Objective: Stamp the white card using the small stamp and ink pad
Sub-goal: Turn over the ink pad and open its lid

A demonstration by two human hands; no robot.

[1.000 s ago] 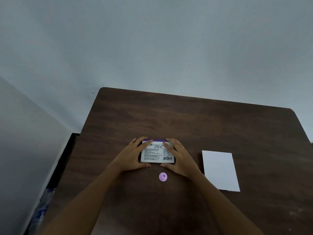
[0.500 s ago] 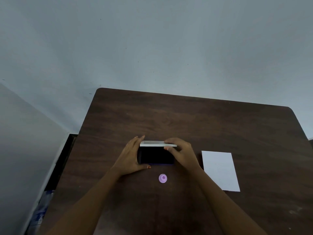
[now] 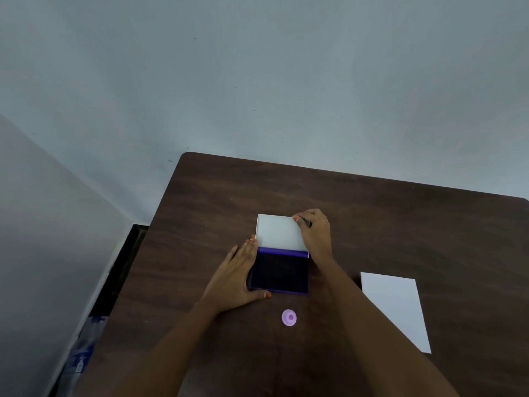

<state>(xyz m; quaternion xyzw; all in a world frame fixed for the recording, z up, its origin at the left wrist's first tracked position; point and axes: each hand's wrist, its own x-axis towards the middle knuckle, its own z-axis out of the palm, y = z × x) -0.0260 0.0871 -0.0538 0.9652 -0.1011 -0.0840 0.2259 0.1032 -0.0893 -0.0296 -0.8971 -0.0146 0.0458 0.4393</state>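
The ink pad (image 3: 282, 275) lies open in the middle of the dark wooden table (image 3: 372, 219), its dark purple pad showing. Its white lid (image 3: 279, 232) is folded back flat on the far side. My left hand (image 3: 239, 275) rests against the pad's left edge, thumb at its near corner. My right hand (image 3: 313, 233) holds the lid's far right corner. The small pink round stamp (image 3: 288, 317) stands on the table just in front of the pad, untouched. The white card (image 3: 395, 309) lies flat to the right, partly behind my right forearm.
The table's far edge meets a pale grey wall. Its left edge drops to a dark gap (image 3: 120, 270) beside a second wall, with a plastic bottle (image 3: 83, 351) on the floor below.
The ink pad's lid has swung from shut, through upright, to fully folded back. My right hand followed it to the far side. My left hand stayed on the pad's left edge.
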